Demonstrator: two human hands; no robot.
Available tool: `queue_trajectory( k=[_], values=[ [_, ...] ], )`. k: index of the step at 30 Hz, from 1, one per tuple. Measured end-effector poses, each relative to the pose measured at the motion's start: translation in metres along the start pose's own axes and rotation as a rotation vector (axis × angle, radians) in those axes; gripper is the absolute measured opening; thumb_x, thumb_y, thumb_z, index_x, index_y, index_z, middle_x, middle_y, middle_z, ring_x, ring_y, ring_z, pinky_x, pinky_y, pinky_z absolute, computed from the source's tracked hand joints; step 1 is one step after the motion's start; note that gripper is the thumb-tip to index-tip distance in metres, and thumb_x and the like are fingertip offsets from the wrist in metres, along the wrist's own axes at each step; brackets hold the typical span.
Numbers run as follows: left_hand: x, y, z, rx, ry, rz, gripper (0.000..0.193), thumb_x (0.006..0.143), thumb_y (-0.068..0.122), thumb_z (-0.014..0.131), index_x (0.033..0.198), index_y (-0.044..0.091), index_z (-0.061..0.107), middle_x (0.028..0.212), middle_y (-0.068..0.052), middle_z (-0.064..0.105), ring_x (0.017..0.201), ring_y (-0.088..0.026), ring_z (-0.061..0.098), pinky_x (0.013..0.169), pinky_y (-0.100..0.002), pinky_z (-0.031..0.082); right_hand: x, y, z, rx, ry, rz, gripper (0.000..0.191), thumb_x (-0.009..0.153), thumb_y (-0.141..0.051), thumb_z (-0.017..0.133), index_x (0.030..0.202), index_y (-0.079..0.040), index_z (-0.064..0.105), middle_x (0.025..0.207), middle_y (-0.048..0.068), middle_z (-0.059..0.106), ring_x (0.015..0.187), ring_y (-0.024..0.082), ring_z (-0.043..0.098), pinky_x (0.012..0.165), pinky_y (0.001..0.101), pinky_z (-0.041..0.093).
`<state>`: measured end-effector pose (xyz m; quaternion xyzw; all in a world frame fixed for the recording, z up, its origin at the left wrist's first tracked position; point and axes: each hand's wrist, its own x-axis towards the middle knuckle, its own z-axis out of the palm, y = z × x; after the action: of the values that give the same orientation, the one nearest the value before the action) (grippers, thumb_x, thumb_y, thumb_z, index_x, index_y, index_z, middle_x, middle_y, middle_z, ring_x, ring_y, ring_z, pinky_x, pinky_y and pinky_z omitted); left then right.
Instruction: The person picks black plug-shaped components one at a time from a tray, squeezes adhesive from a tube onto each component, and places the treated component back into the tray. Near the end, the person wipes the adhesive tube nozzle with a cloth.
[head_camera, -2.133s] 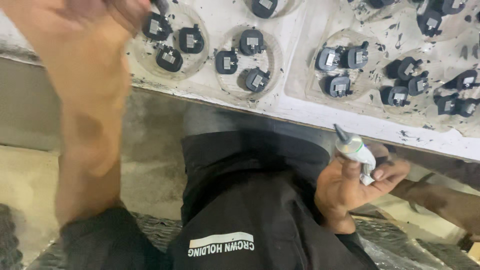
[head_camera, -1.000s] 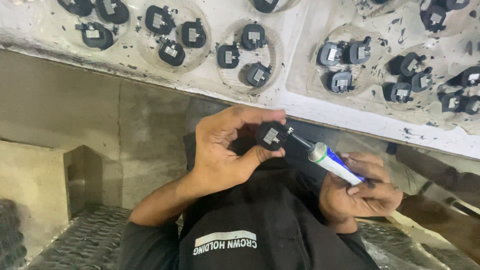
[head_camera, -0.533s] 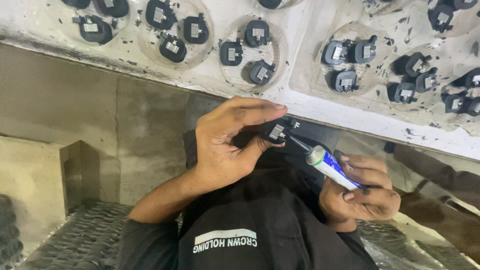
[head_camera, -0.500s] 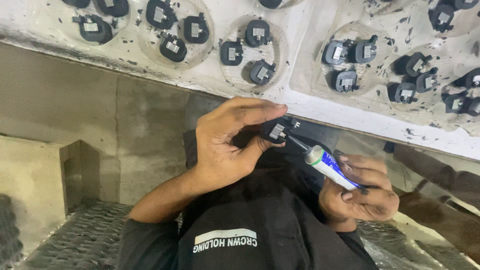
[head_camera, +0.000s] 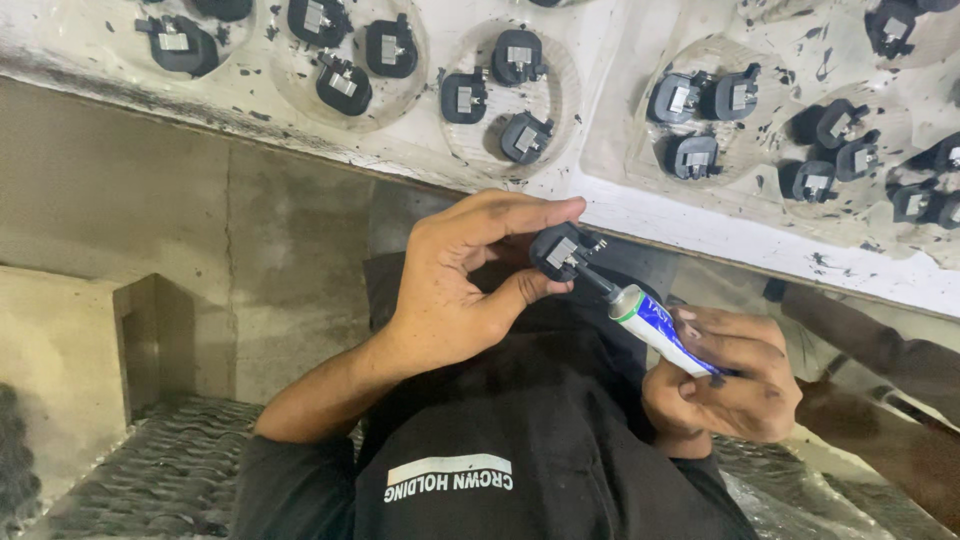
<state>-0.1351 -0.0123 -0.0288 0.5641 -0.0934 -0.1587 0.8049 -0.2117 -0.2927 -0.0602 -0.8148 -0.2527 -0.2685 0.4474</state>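
Black plastic part: a small black moulded component (head_camera: 558, 250) with a metal clip on its face, pinched between thumb and fingers, just below the edge of the white worktop (head_camera: 640, 205).
Left hand: the left hand (head_camera: 465, 280) is curled closed on the component, forefinger arched over its top, thumb pressing from beneath.
Right hand: the right hand (head_camera: 725, 375) is wrapped shut around the lower end of a tube (head_camera: 655, 325).
Tube: white and blue with a green band, tilted up to the left, its dark nozzle touching the component.
Worktop: stained white, with round shallow clear trays (head_camera: 570, 120) holding matching black components (head_camera: 520, 57) in threes.
Clothing: black shirt (head_camera: 520, 450) below both hands.
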Motion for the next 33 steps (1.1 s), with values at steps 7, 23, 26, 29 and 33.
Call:
queue_trajectory(
  k=[7, 23, 26, 29, 33],
  values=[
    [0.000, -0.001, 0.001, 0.013, 0.017, 0.010, 0.047, 0.098, -0.012, 0.073, 0.142, 0.004, 0.063, 0.129, -0.008, 0.062, 0.110, -0.011, 0.068, 0.093, -0.026, 0.067, 0.000, -0.006, 0.012, -0.021, 0.139, 0.048, 0.041, 0.066, 0.009, 0.078, 0.078, -0.010, 0.044, 0.088, 0.015, 0.066, 0.089, 0.037, 0.074, 0.075, 0.0466, 0.067],
    [-0.003, -0.023, 0.010, -0.257, 0.038, -0.050, 0.043, 0.101, -0.005, 0.073, 0.141, 0.000, 0.059, 0.134, -0.008, 0.064, 0.123, -0.012, 0.064, 0.108, -0.027, 0.056, -0.001, -0.007, 0.032, -0.140, 0.322, 0.060, 0.039, 0.077, 0.001, 0.080, 0.084, -0.011, 0.044, 0.088, 0.014, 0.063, 0.081, 0.032, 0.071, 0.067, 0.0365, 0.064],
    [-0.004, -0.023, 0.009, -0.334, -0.005, -0.058, 0.044, 0.101, 0.002, 0.073, 0.142, 0.001, 0.058, 0.137, -0.004, 0.061, 0.125, -0.010, 0.061, 0.111, -0.027, 0.055, -0.007, -0.002, 0.047, -0.091, 0.578, 0.093, 0.042, 0.085, 0.002, 0.083, 0.090, -0.010, 0.042, 0.087, 0.011, 0.063, 0.077, 0.028, 0.070, 0.063, 0.0321, 0.065],
    [-0.005, -0.023, 0.010, -0.411, -0.078, -0.154, 0.045, 0.106, 0.005, 0.072, 0.148, -0.001, 0.057, 0.135, -0.004, 0.065, 0.119, -0.008, 0.062, 0.106, -0.024, 0.056, -0.008, 0.003, 0.042, -0.051, 0.604, 0.013, 0.035, 0.081, 0.003, 0.075, 0.088, -0.009, 0.042, 0.081, 0.009, 0.062, 0.073, 0.028, 0.069, 0.058, 0.0314, 0.065],
    [-0.006, -0.025, 0.012, -0.359, -0.134, -0.199, 0.047, 0.105, 0.007, 0.072, 0.149, -0.002, 0.057, 0.136, -0.005, 0.066, 0.114, -0.006, 0.062, 0.098, -0.022, 0.056, -0.008, 0.001, 0.017, -0.122, 0.264, 0.000, 0.040, 0.070, 0.012, 0.072, 0.085, -0.010, 0.041, 0.086, 0.014, 0.059, 0.081, 0.034, 0.070, 0.062, 0.0378, 0.063]
  ],
)
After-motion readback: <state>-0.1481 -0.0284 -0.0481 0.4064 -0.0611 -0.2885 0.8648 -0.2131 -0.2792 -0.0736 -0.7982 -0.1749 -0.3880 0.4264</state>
